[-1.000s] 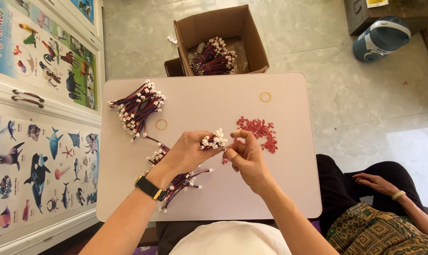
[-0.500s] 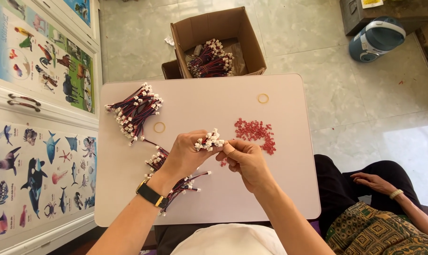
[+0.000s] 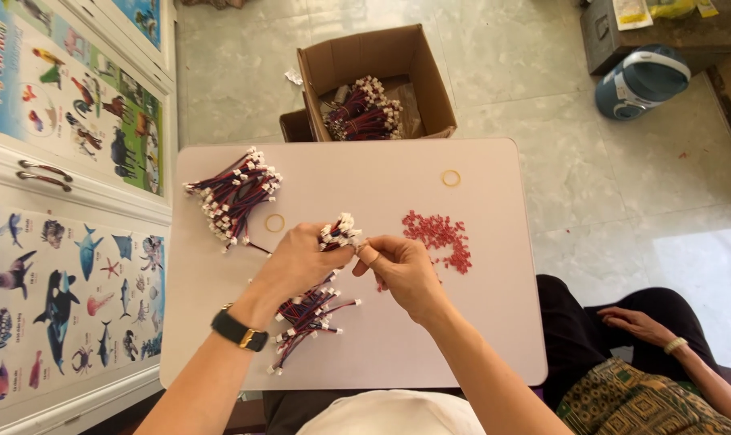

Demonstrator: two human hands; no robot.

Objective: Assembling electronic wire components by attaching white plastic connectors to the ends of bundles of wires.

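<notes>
Gripping a small bundle of red-and-dark wires with white connectors (image 3: pixel 339 234), the left hand (image 3: pixel 297 262) had its fingers closed around the wires above the middle of the pale table (image 3: pixel 398 346). The right hand (image 3: pixel 402 270) met it from the other side, its fingers pinched together at the connector ends, touching the bundle. Beneath the left wrist, which bore a black watch (image 3: pixel 238 330), loose wires (image 3: pixel 309 318) lay spread on the table. A larger wire heap (image 3: pixel 235 197) sat near the far left corner, with a rubber band (image 3: pixel 274 223) just beside it. Red small parts (image 3: pixel 440 238) were scattered to the right of the hands. Beyond the table stood a cardboard box (image 3: pixel 430 89) holding more wires.
</notes>
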